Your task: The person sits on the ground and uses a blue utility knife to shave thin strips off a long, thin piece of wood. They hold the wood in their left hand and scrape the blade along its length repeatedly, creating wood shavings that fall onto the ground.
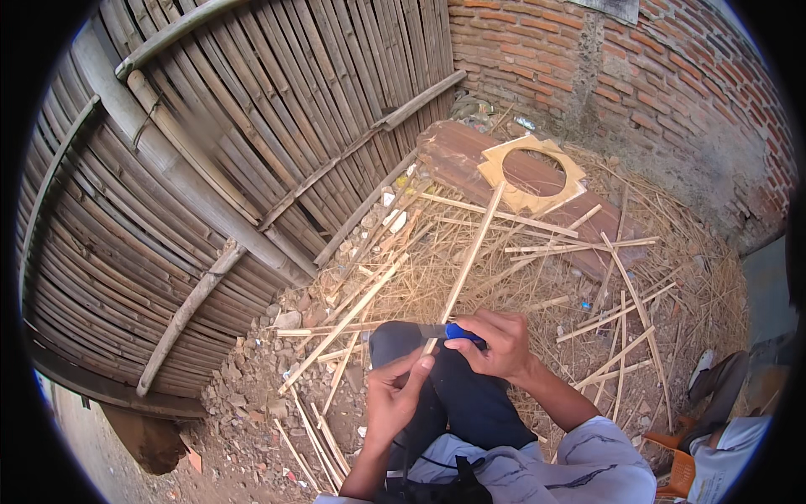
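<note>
A long, pale bamboo strip [468, 267] slants up and away from my lap. Its near end is pinched between the thumb and fingers of my left hand [393, 401]. My right hand [499, 346] is wrapped round the blue handle of a utility knife [462, 334]. The knife's blade points left and lies across the strip just above my left thumb; whether it cuts into the strip I cannot tell. Both hands are over my dark-trousered knees [470, 399].
Several loose strips [344, 323] lie on straw and rubble around me. Farther off, a yellowish board with a round hole [494, 160] rests on a brown panel [453, 151]. A bamboo wall [336, 101] stands left, a brick wall [672, 92] behind. Another person [726, 454] sits at right.
</note>
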`<state>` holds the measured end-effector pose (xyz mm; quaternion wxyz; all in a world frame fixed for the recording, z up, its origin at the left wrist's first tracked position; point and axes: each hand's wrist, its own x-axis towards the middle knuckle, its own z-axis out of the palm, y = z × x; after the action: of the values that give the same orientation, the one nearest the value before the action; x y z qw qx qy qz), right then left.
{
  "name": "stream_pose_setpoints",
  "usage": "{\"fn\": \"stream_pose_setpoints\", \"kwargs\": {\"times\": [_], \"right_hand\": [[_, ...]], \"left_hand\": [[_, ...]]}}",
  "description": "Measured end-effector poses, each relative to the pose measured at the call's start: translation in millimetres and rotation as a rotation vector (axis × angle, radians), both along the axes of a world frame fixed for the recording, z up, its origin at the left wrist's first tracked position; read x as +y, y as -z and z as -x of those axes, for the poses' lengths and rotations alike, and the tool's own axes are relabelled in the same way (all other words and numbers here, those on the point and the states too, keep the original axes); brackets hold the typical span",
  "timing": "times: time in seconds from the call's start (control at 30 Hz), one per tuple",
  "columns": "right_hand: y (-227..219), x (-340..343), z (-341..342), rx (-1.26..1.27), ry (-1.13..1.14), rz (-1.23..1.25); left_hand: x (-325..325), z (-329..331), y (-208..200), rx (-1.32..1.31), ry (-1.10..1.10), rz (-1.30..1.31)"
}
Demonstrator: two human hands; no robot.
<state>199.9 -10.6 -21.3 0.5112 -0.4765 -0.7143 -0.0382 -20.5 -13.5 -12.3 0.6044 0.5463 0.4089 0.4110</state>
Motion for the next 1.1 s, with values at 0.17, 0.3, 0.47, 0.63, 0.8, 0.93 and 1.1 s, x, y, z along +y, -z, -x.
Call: {"fn": "stream_pose_setpoints", "kwargs": {"times": [0.17,0.3,0.47,0.63,0.8,0.93,1.1], "right_hand": [[-7.8,0.8,-5.1,-0.042,0.029,-0.004],[-12.8,2.7,-8.1,-0.101,0.058,-0.027],[-10.3,21.1,-25.7,-0.09,0.174,-0.14],[-32.0,58.9,-188.6,0.366,0.748,-0.112],[-11.0,39.2,-172.3,0.183,0.742,0.43],[49.7,13.5,-142.5,-0.127,0.498,1.014],[109.5,-16.5,-127.6,0.143,0.38,0.95]], "left_hand": [[-2.0,-2.0,-3.2,0.05,-0.028,-0.03],[-3.0,-0.2,-3.0,0.087,-0.046,-0.073],[-4.5,6.2,-7.3,0.089,-0.054,-0.087],[-26.1,59.5,20.5,0.403,0.107,0.103],[2.6,78.0,32.5,0.256,0.18,0.275],[12.6,61.7,42.0,0.073,0.184,0.237],[19.8,42.2,24.9,0.065,0.161,0.194]]}}
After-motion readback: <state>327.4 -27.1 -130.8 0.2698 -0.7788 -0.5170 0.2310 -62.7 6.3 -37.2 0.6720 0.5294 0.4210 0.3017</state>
